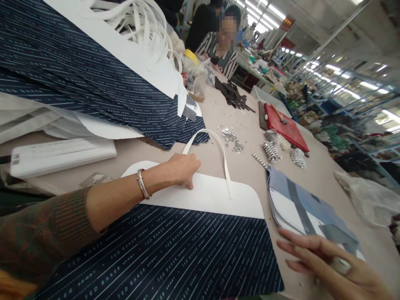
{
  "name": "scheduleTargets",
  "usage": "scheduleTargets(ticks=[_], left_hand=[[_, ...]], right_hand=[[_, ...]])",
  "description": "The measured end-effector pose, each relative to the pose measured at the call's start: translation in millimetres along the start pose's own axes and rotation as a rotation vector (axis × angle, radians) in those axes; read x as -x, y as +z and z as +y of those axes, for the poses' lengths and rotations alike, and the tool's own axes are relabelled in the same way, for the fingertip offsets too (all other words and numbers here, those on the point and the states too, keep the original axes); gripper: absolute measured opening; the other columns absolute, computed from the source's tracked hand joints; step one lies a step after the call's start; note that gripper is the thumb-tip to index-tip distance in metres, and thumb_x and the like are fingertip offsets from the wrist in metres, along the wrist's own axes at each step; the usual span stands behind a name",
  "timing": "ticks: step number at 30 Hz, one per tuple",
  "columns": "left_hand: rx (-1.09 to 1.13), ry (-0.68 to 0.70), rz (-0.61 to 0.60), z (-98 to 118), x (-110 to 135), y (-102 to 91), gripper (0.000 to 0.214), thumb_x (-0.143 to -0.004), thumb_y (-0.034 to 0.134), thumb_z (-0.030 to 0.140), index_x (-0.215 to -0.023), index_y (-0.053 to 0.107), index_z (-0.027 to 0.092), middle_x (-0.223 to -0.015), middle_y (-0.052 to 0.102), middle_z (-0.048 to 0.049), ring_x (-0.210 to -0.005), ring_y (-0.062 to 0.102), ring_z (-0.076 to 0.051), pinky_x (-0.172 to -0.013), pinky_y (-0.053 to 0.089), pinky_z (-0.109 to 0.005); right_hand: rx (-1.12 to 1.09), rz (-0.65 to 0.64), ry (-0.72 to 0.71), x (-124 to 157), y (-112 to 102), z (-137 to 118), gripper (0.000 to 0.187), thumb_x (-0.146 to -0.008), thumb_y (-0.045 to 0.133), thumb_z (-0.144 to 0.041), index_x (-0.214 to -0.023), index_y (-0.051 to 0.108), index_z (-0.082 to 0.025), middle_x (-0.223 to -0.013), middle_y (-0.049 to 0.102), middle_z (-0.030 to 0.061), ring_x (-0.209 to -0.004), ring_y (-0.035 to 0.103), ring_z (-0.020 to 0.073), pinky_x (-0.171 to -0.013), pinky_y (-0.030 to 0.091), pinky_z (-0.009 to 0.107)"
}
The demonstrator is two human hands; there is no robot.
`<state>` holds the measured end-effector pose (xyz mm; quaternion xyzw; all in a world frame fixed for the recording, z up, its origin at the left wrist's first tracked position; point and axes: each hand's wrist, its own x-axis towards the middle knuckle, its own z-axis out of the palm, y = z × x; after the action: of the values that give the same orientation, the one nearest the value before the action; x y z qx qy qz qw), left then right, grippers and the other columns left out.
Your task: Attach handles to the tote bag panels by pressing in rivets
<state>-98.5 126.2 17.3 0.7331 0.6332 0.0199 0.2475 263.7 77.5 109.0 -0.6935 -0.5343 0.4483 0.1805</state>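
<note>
Head view. The left hand [181, 170] lies palm down, fingers bent, on the white top band of a navy striped bag [175, 250] lying flat on the surface [243, 166]; the fingertips press the band near the base of the white handle [215, 150], gripping nothing visible. The handle loops away from the band and rests on the surface. A metal bangle [143, 184] sits at the left wrist, and the forearm covers part of the band's left end. The bag's lower part runs out of frame at the bottom edge. Its stripes carry repeated lettering that reads "TED BAKER"; smaller words beside it are too fine to read.

The right hand [328, 262] is partly cut off at the lower right corner. Its fingers are spread flat and open, holding nothing, just beside a stack of grey-blue sheets [300, 204]; contact with the stack cannot be confirmed.

A pile of like navy bags [93, 83] with white handles occupies the upper left, overlapping so that the count is unclear; the same lettering shows there. Silver fittings [233, 139] are scattered beyond the handle, too small to identify. A red board [286, 129] lies farther right. A seated person [223, 50] is at the far end.
</note>
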Motion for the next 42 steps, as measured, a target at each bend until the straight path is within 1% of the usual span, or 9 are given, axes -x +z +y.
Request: scheduleTargets(ticks=[3,5,9,13,19,25,32,36,42], left_hand=[[-0.018,-0.01,-0.048,5.2,-5.6,-5.1,0.05,-0.056,0.084,0.028,-0.102,0.068,0.017,-0.108,0.065,-0.0152,-0.092,0.063,-0.034,-0.077,0.045,-0.038],[-0.023,-0.022,-0.078,9.0,-9.8,-7.2,0.05,-0.053,0.086,0.025,-0.099,0.069,0.018,-0.104,0.068,-0.0136,-0.091,0.063,-0.032,-0.077,0.044,-0.037],[-0.017,-0.038,-0.113,12.7,-16.4,-9.2,0.046,-0.05,0.087,0.024,-0.093,0.071,0.017,-0.097,0.07,-0.0127,-0.089,0.064,-0.032,-0.076,0.044,-0.036],[0.007,-0.048,-0.163,12.6,-20.9,-13.0,0.044,-0.051,0.086,0.023,-0.092,0.072,0.016,-0.093,0.07,-0.0131,-0.089,0.063,-0.034,-0.078,0.043,-0.038],[-0.019,0.007,-0.264,5.8,-30.6,-23.2,0.035,-0.059,0.083,0.029,-0.09,0.073,0.016,-0.079,0.067,-0.0082,-0.079,0.061,-0.029,-0.071,0.04,-0.035],[0.096,0.081,-0.33,-4.4,-45.3,-24.9,0.04,-0.056,0.085,0.026,-0.094,0.075,0.019,-0.079,0.067,-0.0036,-0.076,0.059,-0.024,-0.071,0.039,-0.033],[0.311,0.146,-0.732,-3.5,-60.9,-19.3,0.024,-0.059,0.082,0.034,-0.076,0.076,0.017,-0.057,0.06,-0.0006,-0.057,0.052,-0.016,-0.057,0.037,-0.028],[0.5,0.205,-0.893,-10.6,-67.9,-10.7,0.033,-0.056,0.081,0.044,-0.076,0.075,0.018,-0.057,0.06,-0.0013,-0.048,0.047,-0.013,-0.043,0.029,-0.024],[0.633,0.174,-1.082,-11.8,-68.7,5.2,0.031,-0.053,0.084,0.041,-0.067,0.07,0.016,-0.058,0.062,-0.0033,-0.047,0.051,-0.014,-0.039,0.035,-0.023]], right_hand=[[-0.078,-0.244,-0.029,-9.2,67.0,-5.8,0.036,-0.071,0.078,-0.05,-0.084,0.075,-0.017,-0.117,0.071,0.0153,-0.1,0.071,0.0312,-0.077,0.064,0.034],[-0.122,-0.363,-0.019,-17.3,106.4,-3.8,0.038,-0.072,0.077,-0.05,-0.086,0.074,-0.014,-0.096,0.076,0.0135,-0.091,0.073,0.0272,-0.073,0.064,0.033],[-0.203,-0.444,0.034,-31.1,146.9,1.8,0.041,-0.069,0.079,-0.049,-0.088,0.07,-0.013,-0.089,0.074,0.0086,-0.085,0.073,0.0226,-0.069,0.062,0.029],[-0.214,-0.499,0.054,-38.2,151.6,2.1,0.037,-0.068,0.079,-0.044,-0.086,0.069,-0.014,-0.084,0.073,0.0065,-0.087,0.072,0.0201,-0.07,0.059,0.026],[-0.062,-0.459,-0.003,-42.5,154.1,5.8,0.027,-0.08,0.067,-0.042,-0.09,0.067,-0.017,-0.054,0.054,-0.008,-0.037,0.047,0.0047,-0.037,0.034,0.015],[0.041,-0.386,-0.084,-47.7,158.6,7.4,0.021,-0.084,0.066,-0.038,-0.093,0.068,-0.018,-0.054,0.056,-0.0067,-0.046,0.047,0.0058,-0.046,0.034,0.017],[0.047,-0.409,-0.007,-46.7,155.6,9.5,0.025,-0.083,0.067,-0.043,-0.092,0.069,-0.019,-0.051,0.059,-0.0058,-0.042,0.042,0.0066,-0.044,0.032,0.019],[0.144,-0.355,-0.098,-40.5,158.2,9.9,0.02,-0.084,0.066,-0.041,-0.088,0.071,-0.021,-0.052,0.058,-0.006,-0.048,0.051,0.0088,-0.049,0.037,0.02],[0.225,-0.294,-0.25,-32.3,163.5,11.2,0.017,-0.087,0.063,-0.039,-0.085,0.072,-0.024,-0.053,0.059,-0.0063,-0.05,0.054,0.0096,-0.052,0.039,0.021]])
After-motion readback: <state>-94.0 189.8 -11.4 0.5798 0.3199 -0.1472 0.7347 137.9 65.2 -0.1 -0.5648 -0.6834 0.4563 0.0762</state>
